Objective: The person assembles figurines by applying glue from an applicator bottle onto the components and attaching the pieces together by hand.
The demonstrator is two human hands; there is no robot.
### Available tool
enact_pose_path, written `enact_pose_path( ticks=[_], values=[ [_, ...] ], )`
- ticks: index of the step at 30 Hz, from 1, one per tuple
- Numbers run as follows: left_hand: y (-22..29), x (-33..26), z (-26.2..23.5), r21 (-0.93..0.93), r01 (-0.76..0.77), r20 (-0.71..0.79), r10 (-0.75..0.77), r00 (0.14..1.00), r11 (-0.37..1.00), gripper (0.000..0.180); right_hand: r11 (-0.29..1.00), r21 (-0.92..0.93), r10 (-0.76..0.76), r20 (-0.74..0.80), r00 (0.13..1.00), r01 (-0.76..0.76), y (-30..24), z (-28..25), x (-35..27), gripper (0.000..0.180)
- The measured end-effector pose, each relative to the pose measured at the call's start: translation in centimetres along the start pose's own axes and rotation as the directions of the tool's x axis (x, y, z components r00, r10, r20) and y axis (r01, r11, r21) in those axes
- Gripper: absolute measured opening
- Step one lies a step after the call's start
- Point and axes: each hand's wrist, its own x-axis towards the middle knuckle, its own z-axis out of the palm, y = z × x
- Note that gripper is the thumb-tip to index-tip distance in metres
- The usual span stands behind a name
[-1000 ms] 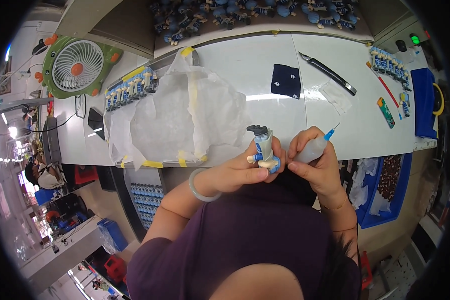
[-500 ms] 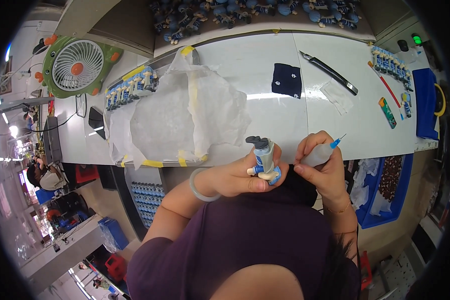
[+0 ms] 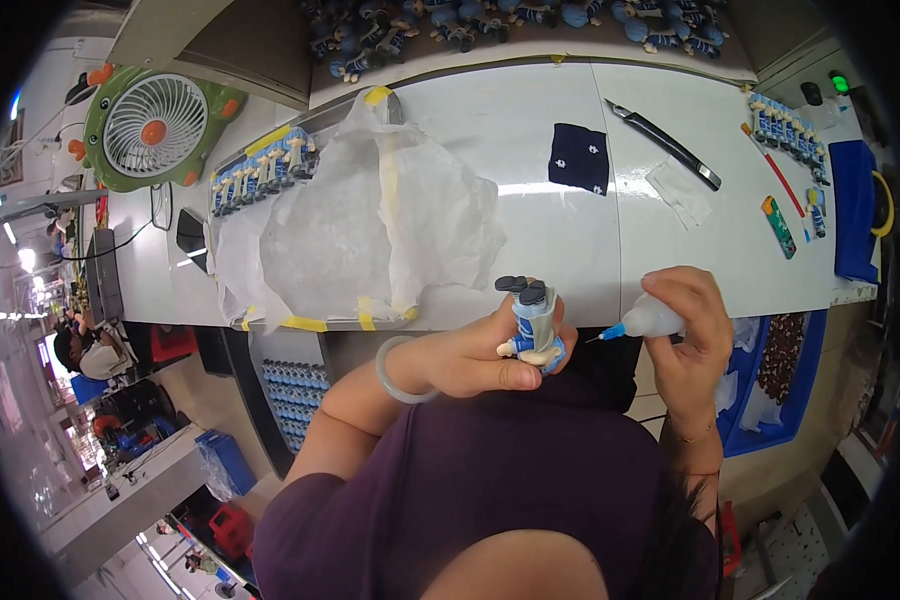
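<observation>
My left hand [image 3: 490, 358] grips a small painted figurine [image 3: 536, 322] upside down, its dark shoes pointing up and its head low by my fingers. It wears blue and grey. To the right, my right hand [image 3: 692, 330] holds a white squeeze bottle [image 3: 654, 317] between thumb and fingers. The bottle's blue needle tip [image 3: 611, 332] points left at the figurine, with a gap between them. Both hands are just in front of the table's near edge.
White paper [image 3: 320, 230] taped with yellow strips covers a tray on the left, a row of figurines [image 3: 260, 175] along it. A dark cloth [image 3: 578, 160], utility knife [image 3: 665, 145] and red brush [image 3: 785, 183] lie right. A green fan [image 3: 153, 132] stands far left.
My right hand has turned the squeeze bottle so that its needle, which pointed up and right, now points left at the figurine. The hand has shifted right; my left hand stays nearly in place.
</observation>
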Motion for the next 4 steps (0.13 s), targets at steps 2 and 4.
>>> enact_pose_path(
  ticks=[2, 4],
  values=[
    [0.30, -0.19, 0.23, -0.049, 0.102, -0.016, -0.103, 0.995, 0.994, 0.042, 0.998, -0.052, -0.027, -0.038, 0.999, 0.025, 0.09, -0.15, -0.10, 0.032],
    [-0.13, -0.35, 0.35, -0.202, 0.086, -0.031, -0.094, 0.995, 0.976, 0.048, 0.998, 0.026, 0.065, -0.072, 0.995, -0.063, 0.37, -0.13, -0.13, 0.033]
  ],
)
